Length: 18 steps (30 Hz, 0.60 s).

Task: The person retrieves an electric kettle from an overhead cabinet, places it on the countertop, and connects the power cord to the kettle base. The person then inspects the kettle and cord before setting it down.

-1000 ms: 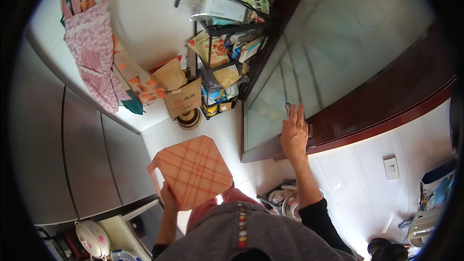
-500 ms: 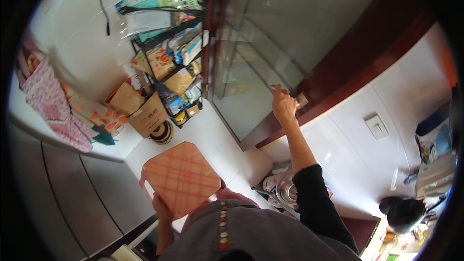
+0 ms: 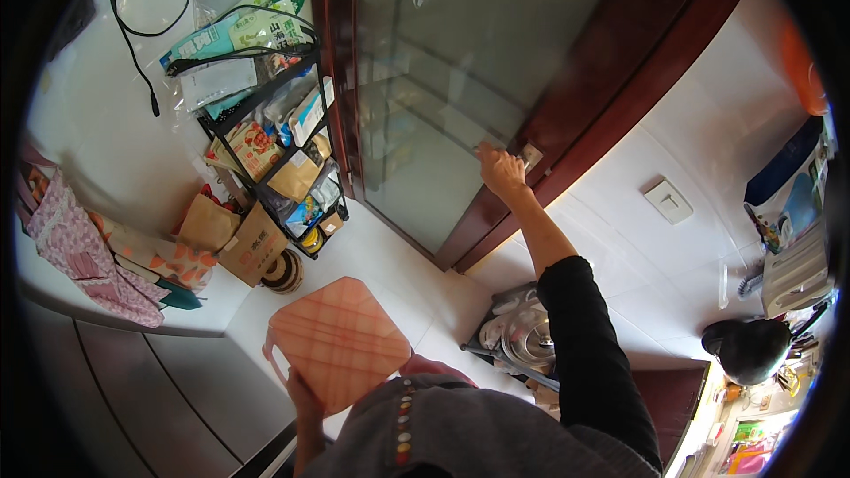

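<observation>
"Stool (image 3: 341, 345), pink, quantity one. Location, and the rest from the left?"

"Patterned apron (image 3: 84, 239), one, hung up, presumably to clear the floor (image 3: 381, 252). Brown carton (image 3: 252, 246), one; woven basket (image 3: 285, 272), one. Black rack (image 3: 266, 181), one, its packets crammed too closely to count; stacking probably saves room."

"Hands?"

"Two. Left hand (image 3: 305, 397): fingers grasping the stool at its near left edge, seat upward, in front of the wearer's body (image 3: 469, 425). One hand seems enough for it, leaving the other for the door (image 3: 443, 124)."

"Door and right hand?"

"Door, one, frosted glass, dark red frame. Right hand (image 3: 503, 173): fingers curled round its handle (image 3: 531, 157), mostly hidden; how firmly, cannot tell."

"Far right?"

"Metal pot (image 3: 529, 335), one, low down, likely stored clear of the way; wall switch (image 3: 668, 201), one; black rounded pan (image 3: 753, 352), one."
</observation>
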Tool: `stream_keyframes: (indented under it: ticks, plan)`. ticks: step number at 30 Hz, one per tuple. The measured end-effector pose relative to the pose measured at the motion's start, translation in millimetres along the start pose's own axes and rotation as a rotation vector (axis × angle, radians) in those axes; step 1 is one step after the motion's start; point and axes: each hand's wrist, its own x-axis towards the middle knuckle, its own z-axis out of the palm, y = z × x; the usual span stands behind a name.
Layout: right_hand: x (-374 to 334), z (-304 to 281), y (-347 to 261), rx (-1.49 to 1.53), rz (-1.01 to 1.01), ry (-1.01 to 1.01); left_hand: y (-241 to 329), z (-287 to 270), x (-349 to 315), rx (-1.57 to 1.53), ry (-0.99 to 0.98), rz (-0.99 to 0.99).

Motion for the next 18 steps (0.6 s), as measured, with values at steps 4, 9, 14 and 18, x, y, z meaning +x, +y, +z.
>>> stream_keyframes:
  ticks: [4,9,14,18]
  plan:
    - [7,8,13,-0.136,-0.076,-0.032,-12,-6,15,-0.025,0.014,-0.007]
    - [14,10,20,-0.139,-0.034,-0.096,-30,-18,29,-0.036,0.071,0.078]
    - [16,9,21,-0.189,-0.023,-0.112,-49,-48,54,0.169,0.117,0.086]
    - [20,7,26,-0.195,-0.039,-0.113,-59,-63,70,0.241,0.184,0.087]
